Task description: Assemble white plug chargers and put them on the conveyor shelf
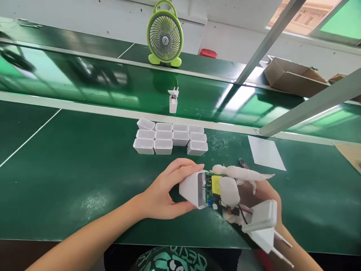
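Observation:
My left hand (pixel 162 192) is wrapped round a white plastic charger housing (pixel 188 191), its open end facing right. At that opening is a green circuit board (pixel 208 190) with a yellow transformer, its left end at or just inside the mouth. White coverings sit on the fingers of my right hand (pixel 266 192), which pinches the board's right part. Red and black wires run from the board to a white plug cap (pixel 263 222) with two pins, hanging below my right hand. Some of the right fingers are hidden behind the board.
Several open white housings (pixel 163 146) stand in rows ahead. Another housing with a plug cap (pixel 173 104) rests on the green ledge. Dark-handled pliers (pixel 243 163) and a white paper sheet (pixel 266 152) lie to the right. Behind are a green fan (pixel 165 39) and a cardboard box (pixel 295 77).

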A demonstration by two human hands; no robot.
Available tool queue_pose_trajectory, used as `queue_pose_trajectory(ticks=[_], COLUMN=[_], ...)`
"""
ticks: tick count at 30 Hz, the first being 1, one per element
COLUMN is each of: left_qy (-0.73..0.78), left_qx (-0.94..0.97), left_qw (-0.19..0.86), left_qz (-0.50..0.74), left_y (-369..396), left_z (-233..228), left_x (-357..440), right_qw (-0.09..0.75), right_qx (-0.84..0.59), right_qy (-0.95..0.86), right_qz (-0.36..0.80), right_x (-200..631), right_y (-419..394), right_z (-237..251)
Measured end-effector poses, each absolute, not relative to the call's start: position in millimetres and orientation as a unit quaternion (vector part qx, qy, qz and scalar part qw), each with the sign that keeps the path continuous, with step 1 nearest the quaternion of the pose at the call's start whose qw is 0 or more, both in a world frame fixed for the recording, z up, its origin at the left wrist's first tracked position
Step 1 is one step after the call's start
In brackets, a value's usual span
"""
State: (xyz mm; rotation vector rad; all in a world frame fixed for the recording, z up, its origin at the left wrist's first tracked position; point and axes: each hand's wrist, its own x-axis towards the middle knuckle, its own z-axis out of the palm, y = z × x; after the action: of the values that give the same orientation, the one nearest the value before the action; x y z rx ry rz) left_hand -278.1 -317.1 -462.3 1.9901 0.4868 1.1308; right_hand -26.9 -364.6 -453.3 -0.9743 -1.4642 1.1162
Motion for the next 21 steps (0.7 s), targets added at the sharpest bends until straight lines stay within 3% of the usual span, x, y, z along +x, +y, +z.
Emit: queue_pose_trajectory(ticks=[4, 21], left_qy=[0.197, 0.178], left_qx=[0.795, 0.800], left_qw=[0.375, 0.371], left_qz=[0.435, 0.436], left_y=[-318, -316], left_z=[-462, -464], left_x=[-278, -276], right_qw=[0.503, 0.480], right_qx=[-0.374, -0.354], right_qy=[-0.671, -0.722], right_qz=[0.396, 0.351], right_x=[-27, -35], right_y=[-364, -359], right_z=[-452, -434])
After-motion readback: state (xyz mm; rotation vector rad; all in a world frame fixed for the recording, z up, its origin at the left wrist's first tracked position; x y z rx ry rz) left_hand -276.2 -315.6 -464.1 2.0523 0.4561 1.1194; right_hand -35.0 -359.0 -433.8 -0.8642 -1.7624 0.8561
